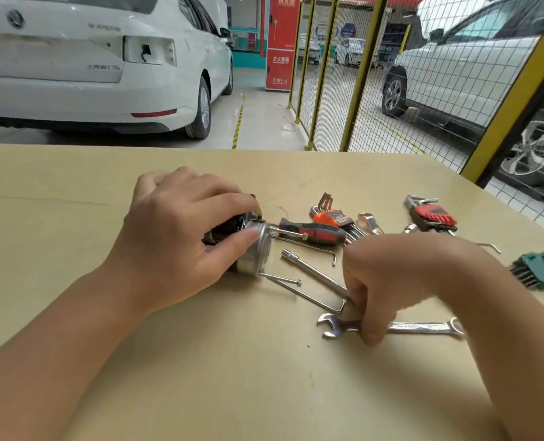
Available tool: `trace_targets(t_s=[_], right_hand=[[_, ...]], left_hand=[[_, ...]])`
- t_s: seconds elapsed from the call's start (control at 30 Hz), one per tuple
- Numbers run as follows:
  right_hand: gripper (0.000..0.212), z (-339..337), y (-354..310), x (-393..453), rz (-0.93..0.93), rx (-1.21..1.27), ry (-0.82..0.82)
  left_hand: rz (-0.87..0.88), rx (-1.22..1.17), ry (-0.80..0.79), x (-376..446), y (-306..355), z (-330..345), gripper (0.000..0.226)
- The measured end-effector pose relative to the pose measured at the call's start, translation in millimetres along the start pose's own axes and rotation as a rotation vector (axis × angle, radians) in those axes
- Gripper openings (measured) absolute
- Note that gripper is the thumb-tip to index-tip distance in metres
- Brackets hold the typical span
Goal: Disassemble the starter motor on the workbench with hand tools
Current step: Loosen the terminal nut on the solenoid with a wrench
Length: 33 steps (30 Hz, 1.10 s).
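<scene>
on tan wood, left hand [175, 237] grips ribbed starter motor [251, 246]; right hand [388, 281] pinches chrome wrench [423, 327].

Both forearms are bare, no sleeves, gloves, rings or watch on the left hand [175, 230] or right hand [388, 281].

Garage floor [264, 122], yellow mesh fence [359, 74], white car [89, 58].

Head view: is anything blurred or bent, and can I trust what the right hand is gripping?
Head view: even, soft light with faint shadows; the wide lens bows the fence posts; the right hand is motion-blurred, apparently on the socket extension above the wrench; the left hand and starter motor are sharp.
</scene>
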State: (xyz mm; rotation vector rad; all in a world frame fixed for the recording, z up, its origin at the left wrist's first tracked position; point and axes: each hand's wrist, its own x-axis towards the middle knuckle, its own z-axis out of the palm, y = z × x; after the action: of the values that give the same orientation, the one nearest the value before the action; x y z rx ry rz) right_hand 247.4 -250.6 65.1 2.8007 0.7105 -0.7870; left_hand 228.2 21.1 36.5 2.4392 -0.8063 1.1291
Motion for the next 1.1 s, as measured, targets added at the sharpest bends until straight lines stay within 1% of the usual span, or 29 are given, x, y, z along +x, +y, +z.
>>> trace_targets(t_s=[0.07, 0.13, 0.23, 0.27, 0.4, 0.53, 0.63, 0.7, 0.77, 0.83, 0.87, 0.93, 0.97, 1.07, 1.1], right_hand=[[0.037, 3, -5, 2, 0.013, -0.086, 0.063], [0.033, 4, -7, 4, -0.023, -0.135, 0.113], [0.03, 3, -15, 7, -0.051, -0.118, 0.114], [0.03, 4, -17, 7, -0.055, -0.125, 0.125], [0.03, 12, -19, 5, -0.065, -0.17, 0.178], [0.028, 14, -26, 7, -0.102, -0.235, 0.229], [0.024, 13, -30, 4, -0.105, -0.316, 0.227], [0.028, 12, -31, -1, -0.076, -0.279, 0.217], [0.027, 11, -32, -4, -0.089, -0.229, 0.149], [0.026, 6, -27, -5, -0.158, -0.111, 0.073], [0.025, 2, -22, -8, -0.227, -0.001, 0.039], [0.025, -9, -6, -17, -0.447, 0.34, 0.0], [0.022, -14, 3, -23, -0.564, 0.537, 0.011], [0.013, -21, 30, -29, -0.857, 1.053, 0.187], [0.013, -23, 35, -26, -0.934, 1.238, 0.222]], left_hand=[[0.013, -0.011, -0.006, 0, 0, 0, 0.025], [0.012, -0.01, -0.017, -1, -1, -1, 0.025], [0.006, 0.006, -0.049, 1, -2, -2, 0.024], [0.005, 0.018, -0.068, 1, -2, -2, 0.026], [0.016, 0.161, -0.161, 0, -3, -2, 0.043], [0.022, 0.157, -0.148, 0, -4, -1, 0.038], [0.027, 0.145, -0.127, 0, -6, 1, 0.036], [0.033, 0.138, -0.117, 0, -7, 2, 0.034], [0.034, 0.134, -0.107, 0, -8, 2, 0.033], [0.038, 0.134, -0.098, 1, -8, 3, 0.032], [0.042, 0.133, -0.097, 1, -7, 4, 0.031], [0.048, 0.122, -0.1, 2, -8, 4, 0.03], [0.052, 0.11, -0.103, 2, -9, 3, 0.03], [0.074, 0.054, -0.13, 3, -12, 0, 0.029], [0.083, 0.026, -0.141, 3, -14, -1, 0.029]])
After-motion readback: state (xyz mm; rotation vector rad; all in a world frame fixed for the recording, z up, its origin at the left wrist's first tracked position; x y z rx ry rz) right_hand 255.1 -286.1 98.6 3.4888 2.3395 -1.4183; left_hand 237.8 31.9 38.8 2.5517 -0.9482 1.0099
